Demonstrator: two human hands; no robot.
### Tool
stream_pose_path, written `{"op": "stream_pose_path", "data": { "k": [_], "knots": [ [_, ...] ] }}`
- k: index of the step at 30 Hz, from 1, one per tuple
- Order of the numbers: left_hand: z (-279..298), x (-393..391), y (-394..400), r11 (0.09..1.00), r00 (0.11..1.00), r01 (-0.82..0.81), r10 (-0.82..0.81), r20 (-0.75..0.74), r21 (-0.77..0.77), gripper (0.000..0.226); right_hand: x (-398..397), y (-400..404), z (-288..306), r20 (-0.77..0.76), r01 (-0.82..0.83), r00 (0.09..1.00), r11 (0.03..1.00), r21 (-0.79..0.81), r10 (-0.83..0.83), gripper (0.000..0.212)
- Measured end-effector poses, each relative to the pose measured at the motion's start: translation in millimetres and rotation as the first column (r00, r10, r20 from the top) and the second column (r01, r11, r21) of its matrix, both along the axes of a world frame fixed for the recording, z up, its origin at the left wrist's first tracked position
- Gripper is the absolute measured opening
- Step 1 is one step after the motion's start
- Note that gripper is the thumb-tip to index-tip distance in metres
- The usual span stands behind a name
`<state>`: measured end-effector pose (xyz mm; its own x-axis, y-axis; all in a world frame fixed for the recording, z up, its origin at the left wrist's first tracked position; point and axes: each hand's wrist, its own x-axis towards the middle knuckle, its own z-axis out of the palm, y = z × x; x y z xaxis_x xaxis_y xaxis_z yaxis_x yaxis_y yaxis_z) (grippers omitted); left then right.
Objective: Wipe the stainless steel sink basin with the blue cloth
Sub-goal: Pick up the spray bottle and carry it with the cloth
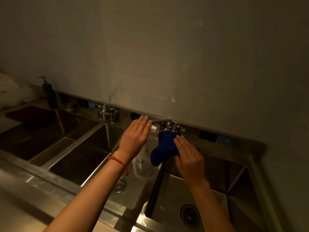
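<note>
A steel sink unit with three basins runs along the wall. My right hand (189,158) is shut on a bunched dark blue cloth (164,147), held above the back left corner of the right basin (222,186), just below the faucet (167,125). My left hand (135,136), with a red string at the wrist, reaches over a clear spray bottle (144,166) with a white nozzle. The bottle hangs in the air under this hand, over the divider between the middle basin (90,148) and the right one. Its neck and the grip are hidden by the hand.
A second faucet (107,113) stands behind the middle basin. At the far left are a dark pump dispenser (50,96), a dark red mat (28,116) and the left basin (43,136). Drains (189,215) sit in the basin floors. A plain wall rises right behind.
</note>
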<state>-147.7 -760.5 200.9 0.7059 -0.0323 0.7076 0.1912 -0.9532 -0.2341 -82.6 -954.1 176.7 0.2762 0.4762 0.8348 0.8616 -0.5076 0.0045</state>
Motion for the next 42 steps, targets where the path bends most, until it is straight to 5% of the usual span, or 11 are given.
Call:
{"op": "stream_pose_path", "data": {
  "k": [24,42],
  "knots": [
    [4.3,-188.9,215.8,0.956,0.956,-0.291,0.289,0.044,0.048,0.055,-132.1,244.1,0.9,0.026,-0.319,0.948,0.948,0.021,0.318,0.052],
    [-1.9,-324.8,358.1,0.821,0.82,-0.569,0.571,0.035,-0.049,0.054,-220.6,438.6,-17.2,0.026,-0.56,0.828,0.829,-0.009,0.56,0.054]
  ]
}}
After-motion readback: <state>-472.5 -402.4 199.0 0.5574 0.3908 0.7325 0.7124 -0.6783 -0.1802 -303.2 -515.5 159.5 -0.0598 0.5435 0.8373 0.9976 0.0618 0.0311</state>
